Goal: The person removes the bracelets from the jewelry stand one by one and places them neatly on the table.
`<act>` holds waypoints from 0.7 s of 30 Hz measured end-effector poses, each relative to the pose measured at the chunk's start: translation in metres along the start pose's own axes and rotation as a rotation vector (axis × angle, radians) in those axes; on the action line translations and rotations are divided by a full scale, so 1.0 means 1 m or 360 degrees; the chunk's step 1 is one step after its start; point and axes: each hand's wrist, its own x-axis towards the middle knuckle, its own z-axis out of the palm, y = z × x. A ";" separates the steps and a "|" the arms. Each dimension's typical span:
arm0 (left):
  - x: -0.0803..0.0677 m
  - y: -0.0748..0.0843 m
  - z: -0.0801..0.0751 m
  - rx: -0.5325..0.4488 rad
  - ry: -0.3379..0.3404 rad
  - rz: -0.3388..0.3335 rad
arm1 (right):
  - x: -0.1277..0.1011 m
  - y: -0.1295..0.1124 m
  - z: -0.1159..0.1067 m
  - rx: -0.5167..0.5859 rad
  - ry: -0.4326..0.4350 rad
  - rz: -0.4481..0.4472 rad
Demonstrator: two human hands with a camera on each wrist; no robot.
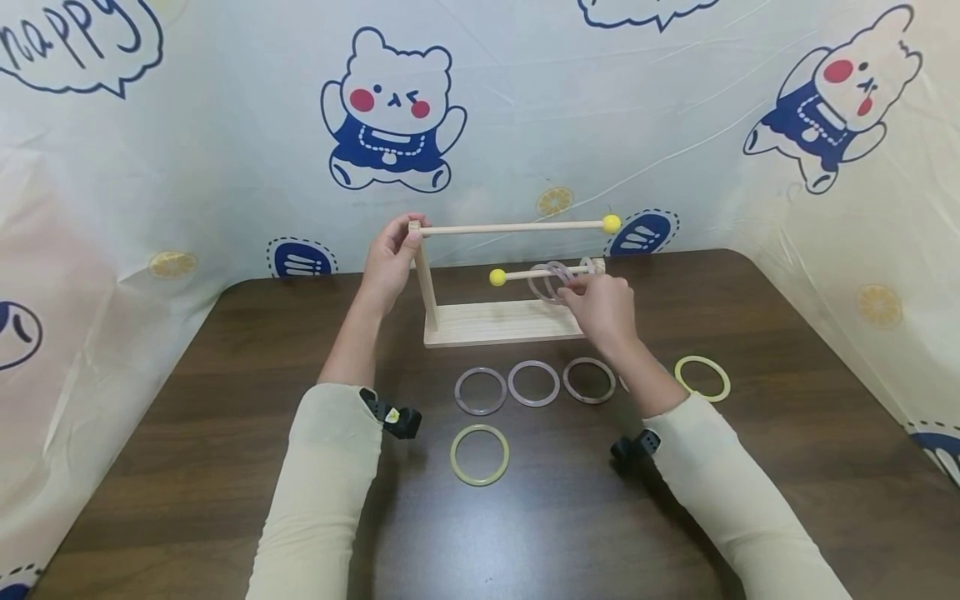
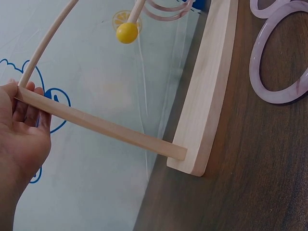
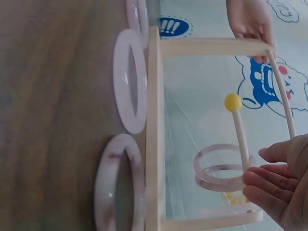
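A wooden stand (image 1: 502, 323) has two rods tipped with yellow balls. My left hand (image 1: 390, 262) grips the top of its left post (image 2: 101, 122), the thumb in front and the fingers behind. On the lower rod (image 3: 239, 132) hang pale purple bangles (image 3: 216, 180), with another pale one (image 3: 228, 210) close to the right post. My right hand (image 1: 603, 308) is beside that rod, fingertips right at the bangles' edge. In the right wrist view its thumb (image 3: 276, 153) stands apart from the loosely extended fingers. The upper rod (image 1: 517, 227) carries no bangle.
Three purple bangles (image 1: 534, 406) lie in a row on the brown table (image 1: 300, 492) before the stand. One yellow-green bangle (image 1: 480, 483) lies nearer, another (image 1: 726, 385) beyond my right forearm. A printed curtain (image 1: 247, 150) hangs behind the table.
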 end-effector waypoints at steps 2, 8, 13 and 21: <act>0.000 0.000 0.000 0.0004 0.0002 -0.0002 | 0.003 0.000 0.000 0.0016 0.0003 0.0021; 0.000 0.000 0.000 -0.0003 -0.0001 0.0001 | 0.008 0.001 0.000 0.0027 0.0016 0.0052; 0.000 0.001 0.000 -0.0005 -0.0001 -0.0007 | 0.012 0.003 -0.001 0.0024 0.0006 0.0098; 0.000 0.001 0.000 0.0011 -0.0007 -0.0002 | 0.013 0.009 0.005 -0.0004 -0.0077 0.0106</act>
